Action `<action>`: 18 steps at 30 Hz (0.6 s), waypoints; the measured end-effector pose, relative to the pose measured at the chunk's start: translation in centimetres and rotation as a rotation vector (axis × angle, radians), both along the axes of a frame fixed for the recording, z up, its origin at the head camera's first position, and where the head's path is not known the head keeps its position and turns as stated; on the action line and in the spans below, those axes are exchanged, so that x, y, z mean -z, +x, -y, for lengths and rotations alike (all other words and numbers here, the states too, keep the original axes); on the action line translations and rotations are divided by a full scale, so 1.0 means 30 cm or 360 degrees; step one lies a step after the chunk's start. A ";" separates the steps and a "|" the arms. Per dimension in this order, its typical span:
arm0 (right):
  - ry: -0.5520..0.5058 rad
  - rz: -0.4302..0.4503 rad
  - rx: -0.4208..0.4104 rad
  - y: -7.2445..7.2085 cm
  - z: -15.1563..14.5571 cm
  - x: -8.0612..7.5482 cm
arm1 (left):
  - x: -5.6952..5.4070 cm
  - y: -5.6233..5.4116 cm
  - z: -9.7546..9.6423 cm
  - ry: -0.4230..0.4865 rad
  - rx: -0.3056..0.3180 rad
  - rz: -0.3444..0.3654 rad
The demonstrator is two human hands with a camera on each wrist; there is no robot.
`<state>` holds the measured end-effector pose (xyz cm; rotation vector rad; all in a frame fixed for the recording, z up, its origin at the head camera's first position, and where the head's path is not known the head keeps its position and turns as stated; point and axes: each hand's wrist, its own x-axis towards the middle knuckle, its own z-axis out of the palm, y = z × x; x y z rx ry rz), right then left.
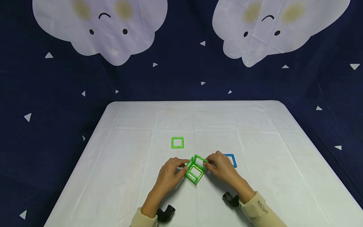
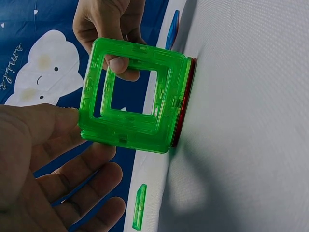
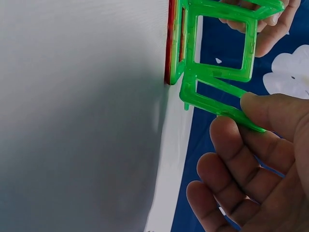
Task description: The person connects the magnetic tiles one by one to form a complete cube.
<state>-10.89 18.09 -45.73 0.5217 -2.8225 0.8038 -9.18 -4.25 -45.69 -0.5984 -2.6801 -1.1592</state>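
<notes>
Between my two hands on the white table stands a small box-like build of green square magnetic tiles [image 2: 91, 87], open-framed, with a red tile [image 2: 185, 104] at its base. My left hand [image 1: 169, 175] pinches the build's left side between thumb and index finger, its other fingers spread. With thumb and index finger, my right hand [image 1: 222, 167] grips the outer edge of a green square tile [image 3: 207, 103]. This tile leans outward from the build, its inner edge against the neighbouring green tile.
A loose green square tile [image 1: 172, 142] lies flat beyond the build. Partly hidden behind my right hand is a blue square tile [image 1: 234, 160]. Black wrist mounts [image 1: 165, 214] stick out under the sleeves. A dark blue cloth [image 1: 181, 85] with clouds hangs behind the table.
</notes>
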 end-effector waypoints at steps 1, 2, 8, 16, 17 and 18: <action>0.0005 -0.0013 -0.0007 0.002 0.001 0.001 | 0.001 0.000 0.000 -0.0003 0.0001 0.0002; 0.0011 -0.0028 -0.0013 0.003 0.003 0.002 | 0.000 0.000 0.000 -0.0006 0.0002 0.0006; 0.0050 -0.0138 -0.0033 0.007 0.011 0.009 | -0.001 0.001 -0.001 0.0001 0.0008 0.0009; 0.0114 -0.0245 -0.0045 0.014 0.019 0.011 | -0.003 0.002 -0.001 0.0010 0.0012 0.0015; 0.0125 -0.0260 -0.0043 0.015 0.020 0.011 | -0.003 0.002 -0.001 0.0010 0.0011 0.0016; 0.0139 -0.0275 -0.0041 0.015 0.020 0.012 | -0.003 0.002 0.000 0.0010 0.0010 0.0018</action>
